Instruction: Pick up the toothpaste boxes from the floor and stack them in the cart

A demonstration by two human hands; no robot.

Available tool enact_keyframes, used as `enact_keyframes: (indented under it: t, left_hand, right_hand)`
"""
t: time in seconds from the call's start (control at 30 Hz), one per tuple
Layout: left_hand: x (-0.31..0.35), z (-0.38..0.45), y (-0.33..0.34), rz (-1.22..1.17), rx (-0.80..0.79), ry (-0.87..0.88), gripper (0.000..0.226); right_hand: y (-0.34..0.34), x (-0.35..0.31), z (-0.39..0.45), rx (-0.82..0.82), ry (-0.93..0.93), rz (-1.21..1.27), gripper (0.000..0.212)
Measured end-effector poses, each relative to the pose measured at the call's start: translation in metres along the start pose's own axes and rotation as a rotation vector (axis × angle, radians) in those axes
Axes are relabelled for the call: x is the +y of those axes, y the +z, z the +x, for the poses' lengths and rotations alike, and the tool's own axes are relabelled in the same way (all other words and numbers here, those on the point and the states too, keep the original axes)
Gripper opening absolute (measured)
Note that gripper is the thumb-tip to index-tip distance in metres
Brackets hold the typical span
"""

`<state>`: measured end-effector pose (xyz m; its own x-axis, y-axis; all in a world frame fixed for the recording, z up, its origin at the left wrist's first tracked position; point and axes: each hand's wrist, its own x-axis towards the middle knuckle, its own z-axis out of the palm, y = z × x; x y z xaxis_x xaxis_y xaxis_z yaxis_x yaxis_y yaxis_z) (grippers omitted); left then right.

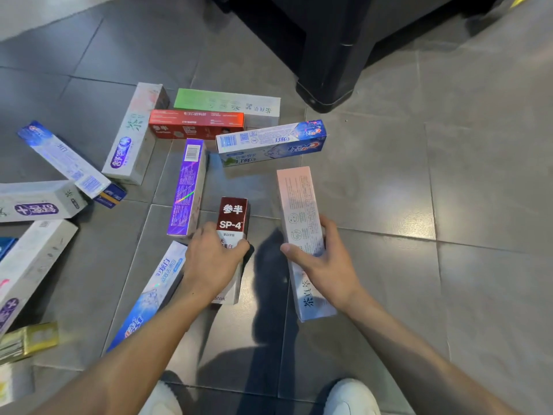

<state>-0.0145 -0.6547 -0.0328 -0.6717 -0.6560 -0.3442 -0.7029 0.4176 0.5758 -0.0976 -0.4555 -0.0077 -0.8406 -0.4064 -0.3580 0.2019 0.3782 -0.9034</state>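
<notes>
Pickup step: left hand (214,262) grips the dark-red box (232,218), right hand (324,259) grips the pink box (297,205); next, both likely lift toward the cart (329,55).

Both forearms outstretched, left hand (214,259) and right hand (324,262) with fingers curled, each gripping.

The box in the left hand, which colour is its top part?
Dark red, seen in the head view.

Toothpaste boxes (191,124) lie scattered on the floor (449,190), mostly left; the cart (329,55) stands behind, right.
</notes>
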Motion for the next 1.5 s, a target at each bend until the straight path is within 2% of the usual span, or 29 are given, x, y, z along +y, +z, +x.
enact_keyframes:
  t: [0.3, 0.53, 0.77, 0.93, 1.07, 1.2, 1.37, 1.5]
  left_hand:
    - [0.044, -0.009, -0.02, -0.358, 0.028, 0.167, 0.029]
    - [0.113, -0.04, -0.096, -0.608, -0.064, 0.216, 0.043]
    - [0.244, -0.115, -0.244, -0.655, -0.028, 0.319, 0.063]
    - [0.361, -0.188, -0.381, -0.697, -0.055, 0.366, 0.061]
    - [0.471, -0.233, -0.495, -0.755, 0.017, 0.45, 0.056]
    - [0.569, -0.289, -0.591, -0.827, 0.057, 0.496, 0.053]
    - [0.647, -0.358, -0.658, -0.892, 0.062, 0.576, 0.055]
    - [0.682, -0.394, -0.68, -0.917, -0.033, 0.652, 0.053]
  right_hand:
    - [-0.001, -0.021, 0.01, 0.06, -0.088, 0.064, 0.065]
    - [-0.033, -0.108, -0.015, 0.112, -0.14, 0.13, 0.068]
    - [-0.092, -0.296, -0.094, 0.08, -0.171, 0.167, 0.056]
    - [-0.138, -0.473, -0.164, 0.07, -0.218, 0.25, 0.066]
    - [-0.183, -0.623, -0.214, 0.071, -0.299, 0.277, 0.063]
    - [-0.232, -0.752, -0.265, 0.116, -0.379, 0.304, 0.069]
    - [-0.278, -0.849, -0.33, 0.175, -0.452, 0.328, 0.071]
    - [-0.301, -0.886, -0.37, 0.226, -0.46, 0.34, 0.064]
